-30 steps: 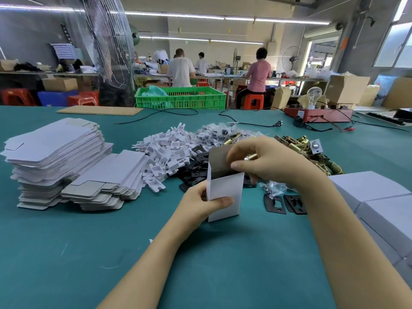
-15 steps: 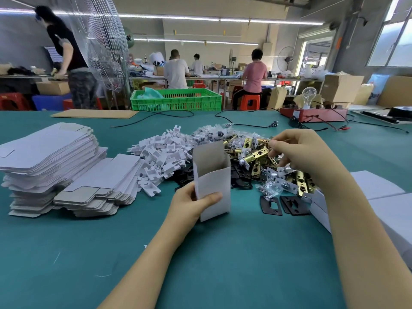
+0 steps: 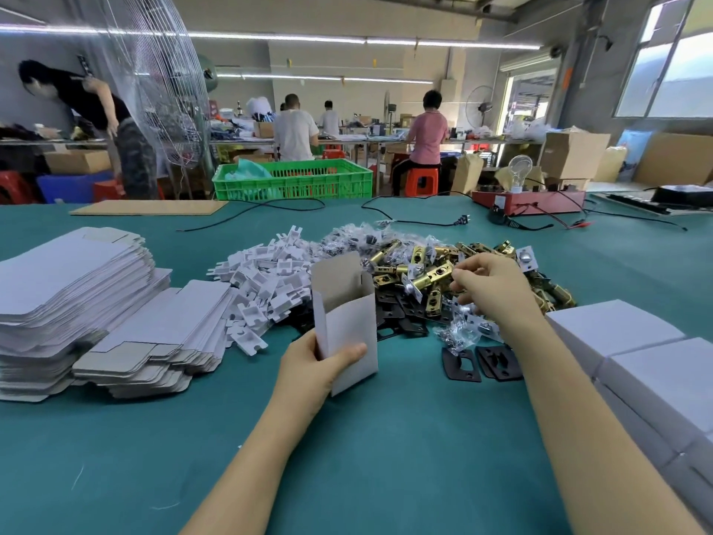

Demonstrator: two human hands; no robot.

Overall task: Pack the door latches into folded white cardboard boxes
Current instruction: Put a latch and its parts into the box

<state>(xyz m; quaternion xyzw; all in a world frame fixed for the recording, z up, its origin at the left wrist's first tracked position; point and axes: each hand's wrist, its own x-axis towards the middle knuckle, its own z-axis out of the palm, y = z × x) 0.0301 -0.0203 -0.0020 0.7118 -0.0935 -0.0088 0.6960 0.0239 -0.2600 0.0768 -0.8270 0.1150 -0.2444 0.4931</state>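
while the left hand [image 3: 308,366] grips the box [image 3: 345,322], the right hand [image 3: 492,287] pinches among latches [image 3: 416,268].

A workshop hall behind my teal counter [image 3: 347,457].

I see long tube lights [image 3: 347,39] across the top of the frame, a tall window [image 3: 671,63] at upper right, and grey walls. At upper left stands a wire fan guard [image 3: 162,90]. In mid-frame a green crate [image 3: 293,183] sits at the counter's far edge, with workbenches [image 3: 366,139], red stools [image 3: 422,179] and cardboard cartons [image 3: 575,154] beyond.
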